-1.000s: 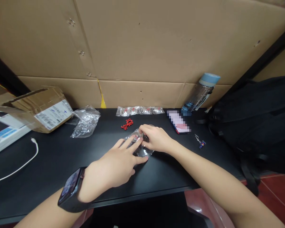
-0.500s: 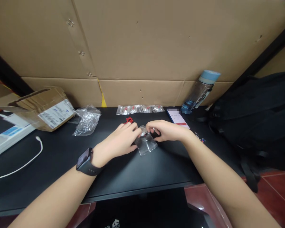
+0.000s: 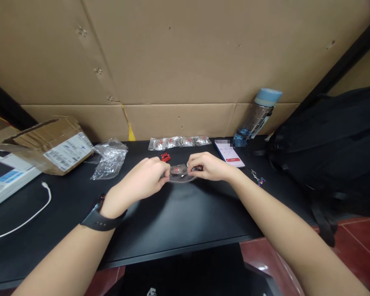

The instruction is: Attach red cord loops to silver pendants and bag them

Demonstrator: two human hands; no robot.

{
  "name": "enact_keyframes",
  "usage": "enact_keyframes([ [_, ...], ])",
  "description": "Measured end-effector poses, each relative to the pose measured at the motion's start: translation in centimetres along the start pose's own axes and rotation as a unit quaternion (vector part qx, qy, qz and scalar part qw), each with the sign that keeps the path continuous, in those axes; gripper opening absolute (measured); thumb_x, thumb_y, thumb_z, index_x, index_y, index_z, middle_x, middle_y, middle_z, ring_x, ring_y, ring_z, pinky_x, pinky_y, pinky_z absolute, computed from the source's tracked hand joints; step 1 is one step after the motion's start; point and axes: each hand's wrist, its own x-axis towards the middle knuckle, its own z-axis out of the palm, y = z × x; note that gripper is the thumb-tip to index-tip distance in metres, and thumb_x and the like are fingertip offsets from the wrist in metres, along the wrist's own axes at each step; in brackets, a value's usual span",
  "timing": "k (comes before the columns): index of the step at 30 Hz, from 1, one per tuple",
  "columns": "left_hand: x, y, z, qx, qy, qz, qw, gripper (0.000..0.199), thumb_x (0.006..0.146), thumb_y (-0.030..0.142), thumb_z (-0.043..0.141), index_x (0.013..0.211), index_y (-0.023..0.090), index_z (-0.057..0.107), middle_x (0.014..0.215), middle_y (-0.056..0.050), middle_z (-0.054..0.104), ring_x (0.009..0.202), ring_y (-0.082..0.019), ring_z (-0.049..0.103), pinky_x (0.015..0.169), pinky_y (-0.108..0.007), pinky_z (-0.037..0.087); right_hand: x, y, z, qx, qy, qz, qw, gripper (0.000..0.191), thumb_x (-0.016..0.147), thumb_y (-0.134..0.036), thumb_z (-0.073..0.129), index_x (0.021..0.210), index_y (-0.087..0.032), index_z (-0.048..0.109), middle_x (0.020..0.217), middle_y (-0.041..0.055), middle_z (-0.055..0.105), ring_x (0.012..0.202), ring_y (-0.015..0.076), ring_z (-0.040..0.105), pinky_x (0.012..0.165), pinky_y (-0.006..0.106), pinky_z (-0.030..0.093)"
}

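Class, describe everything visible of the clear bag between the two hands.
The clear bag looks like thin plastic, its near edge curved. A round, silvery item with a red mark shows within it. The left hand pinches its left side, the right hand its right, over the black desk; desk contact is unclear.

Middle bag: clear, red patch inside; disc looks silvery, too blurred to be sure. Cord red. Desk plain black. Bottle lid pale blue. Carton brown, white label, black barcode. Watch strap black. Cable white.
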Motion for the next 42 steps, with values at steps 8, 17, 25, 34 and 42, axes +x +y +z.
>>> enact_keyframes([
  [8,0.5,-0.8,-0.4,-0.124,-0.069,-0.035,0.989,0.018,0.089,0.03,0.056,0.086,0.023,0.072,0.091,-0.003,0.074,0.085,-0.02,0.065,0.079,-0.03,0.045,0.1,-0.3,-0.4,0.012,-0.024,0.052,0.998,0.012,0.094,-0.021,0.062,0.088,-0.017,0.071,0.097,0.0059,0.064,0.091,0.0191,0.061,0.087,0.033,0.047],
  [17,1.2,1.0,2.6,0.015,-0.009,-0.182,0.983,0.04,0.09,0.033,0.047,0.055,0.019,0.061,0.076,-0.011,0.068,0.079,-0.027,0.057,0.072,-0.037,0.041,0.6,-1.0,2.9,-0.131,0.016,0.18,0.975,0.026,0.095,-0.021,0.052,0.072,-0.017,0.064,0.091,0.0083,0.058,0.092,0.0227,0.051,0.085,0.036,0.04],
  [25,0.8,2.1,3.0,0.113,0.079,-0.112,0.984,0.019,0.089,0.024,0.06,0.107,0.02,0.064,0.119,-0.013,0.063,0.109,-0.031,0.049,0.082,-0.042,0.04,0.7,-1.9,3.8,-0.172,0.09,0.195,0.961,0.006,0.086,-0.02,0.066,0.081,-0.018,0.063,0.089,0.0061,0.058,0.086,0.0213,0.05,0.079,0.033,0.039],
  [34,0.6,1.8,3.3,0.088,0.04,-0.052,0.994,0.024,0.1,0.021,0.045,0.104,0.021,0.068,0.104,-0.009,0.071,0.106,-0.028,0.051,0.079,-0.04,0.033,0.3,-2.2,2.4,-0.129,0.014,0.05,0.99,0.036,0.08,-0.01,0.066,0.114,-0.021,0.071,0.119,0.0089,0.068,0.102,0.0259,0.052,0.091,0.04,0.042],
  [42,0.6,2.0,2.7,0.03,0.031,-0.06,0.997,0.029,0.089,0.047,0.065,0.099,0.021,0.07,0.096,-0.012,0.073,0.104,-0.032,0.056,0.085,-0.041,0.033,0.8,-2.2,3.1,-0.103,0.03,0.055,0.993,0.026,0.095,-0.019,0.061,0.118,-0.024,0.073,0.1,0.0074,0.076,0.092,0.0231,0.056,0.089,0.038,0.041],
])
